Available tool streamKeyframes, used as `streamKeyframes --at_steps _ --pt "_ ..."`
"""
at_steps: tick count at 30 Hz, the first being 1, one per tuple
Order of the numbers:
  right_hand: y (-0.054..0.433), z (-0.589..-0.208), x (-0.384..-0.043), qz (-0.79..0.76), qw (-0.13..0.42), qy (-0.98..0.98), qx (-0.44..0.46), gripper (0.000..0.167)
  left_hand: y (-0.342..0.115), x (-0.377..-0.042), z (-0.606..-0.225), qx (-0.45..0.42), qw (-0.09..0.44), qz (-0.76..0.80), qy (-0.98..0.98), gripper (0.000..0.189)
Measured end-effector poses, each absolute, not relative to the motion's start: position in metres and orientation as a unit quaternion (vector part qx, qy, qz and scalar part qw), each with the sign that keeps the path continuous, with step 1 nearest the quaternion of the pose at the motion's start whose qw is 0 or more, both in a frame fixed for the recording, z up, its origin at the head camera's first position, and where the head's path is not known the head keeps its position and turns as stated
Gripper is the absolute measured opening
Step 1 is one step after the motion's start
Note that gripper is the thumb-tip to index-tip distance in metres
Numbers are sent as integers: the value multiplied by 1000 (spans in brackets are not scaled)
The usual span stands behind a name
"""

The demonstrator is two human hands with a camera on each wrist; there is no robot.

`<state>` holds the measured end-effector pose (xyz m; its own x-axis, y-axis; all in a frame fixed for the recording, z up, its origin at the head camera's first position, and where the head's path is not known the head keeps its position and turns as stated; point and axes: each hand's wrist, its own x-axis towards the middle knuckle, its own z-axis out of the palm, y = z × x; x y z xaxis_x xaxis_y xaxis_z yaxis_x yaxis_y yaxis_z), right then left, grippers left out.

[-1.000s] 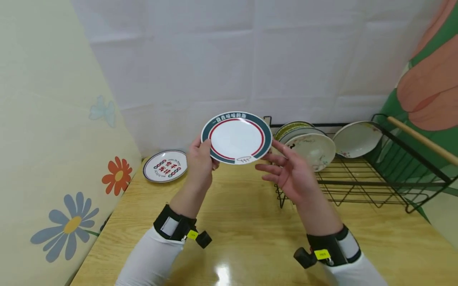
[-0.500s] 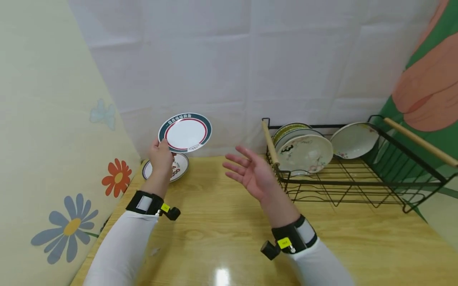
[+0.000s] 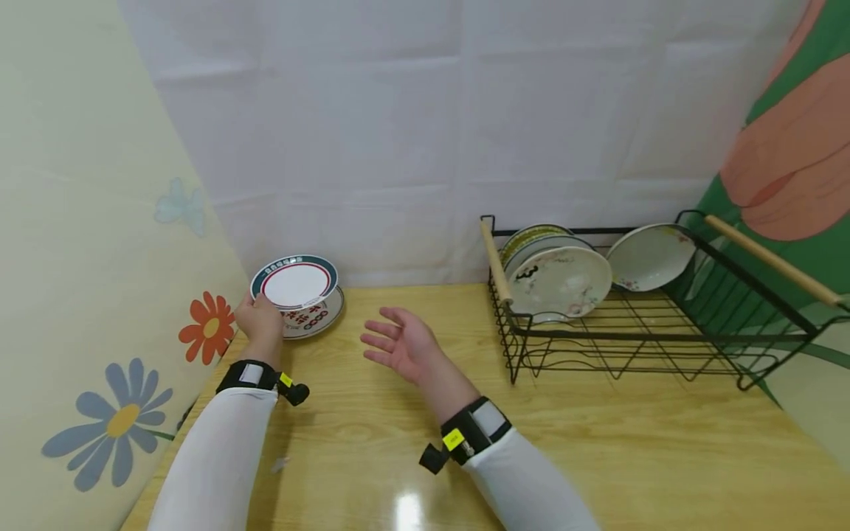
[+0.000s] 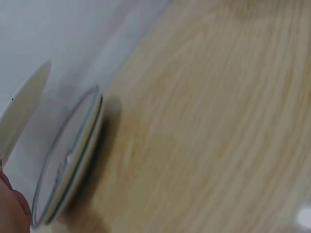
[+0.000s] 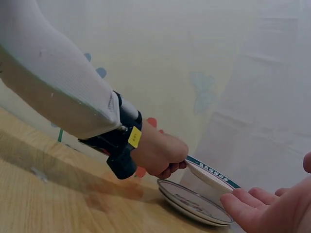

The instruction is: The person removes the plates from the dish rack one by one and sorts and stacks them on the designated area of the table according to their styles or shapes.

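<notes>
over the near part of the bench, right hand with fingers spread; a second ago beside the wire dish rack, now well left of it. farther off, pinching the rim of the teal-banded plate with the left hand; carried leftward since then, tilted, to just above the red-lettered plate, itself stacked on a second plate. in the wire dish rack, same as before: floral plate, pale plate and green-patterned plate leaning close together at the left, flower-sprigged dish at the right.
</notes>
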<state>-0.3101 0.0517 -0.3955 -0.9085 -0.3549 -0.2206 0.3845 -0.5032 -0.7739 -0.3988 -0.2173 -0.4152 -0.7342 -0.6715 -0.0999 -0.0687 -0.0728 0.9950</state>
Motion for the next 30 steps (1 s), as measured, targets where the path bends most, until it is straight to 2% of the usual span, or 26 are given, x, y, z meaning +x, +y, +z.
streamKeyframes --at_steps 7,19,30 --pt "28 -415 -301 -851 245 464 23 60 -231 -398 -436 314 215 -618 -688 50" --pt "24 -427 -294 -827 234 509 39 58 -232 -394 -443 297 192 -571 -741 52" --pt "22 -432 -293 -827 240 507 35 59 -235 -388 -442 318 157 -524 -774 51"
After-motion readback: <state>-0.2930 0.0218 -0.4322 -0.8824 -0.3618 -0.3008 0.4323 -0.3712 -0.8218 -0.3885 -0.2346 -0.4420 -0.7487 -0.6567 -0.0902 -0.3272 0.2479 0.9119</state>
